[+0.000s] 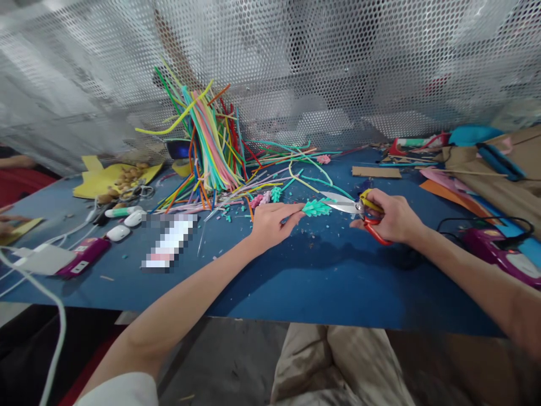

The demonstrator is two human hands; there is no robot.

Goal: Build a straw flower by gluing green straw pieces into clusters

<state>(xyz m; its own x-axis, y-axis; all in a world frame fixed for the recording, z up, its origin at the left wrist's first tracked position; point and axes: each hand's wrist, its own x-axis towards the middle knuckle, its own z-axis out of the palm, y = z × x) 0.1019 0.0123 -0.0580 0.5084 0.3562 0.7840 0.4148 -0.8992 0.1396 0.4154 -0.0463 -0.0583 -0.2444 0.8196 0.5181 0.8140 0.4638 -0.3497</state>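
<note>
Between the thumb and fingers of my left hand [274,225] is one end of a fluffy mint-green pipe-cleaner piece [316,208]. My right hand [393,217] grips a pair of scissors [344,204] by its handles, one yellow and one red-orange. The silver blades point left and lie against the far end of the green piece, one of them over its tip. Small pink, lilac and green fluffy pieces [266,197] rest just beyond my left hand. Tiny green trimmings are scattered on the blue table [270,287].
A tall bundle of colourful pipe cleaners [211,146] stands at the back, with loose stems around it. A blurred-out phone [171,242], purple device [84,256] and white cables lie left. Cardboard [376,172] and a purple glue gun-like device [502,256] are right. Another person's hand [6,225] shows far left.
</note>
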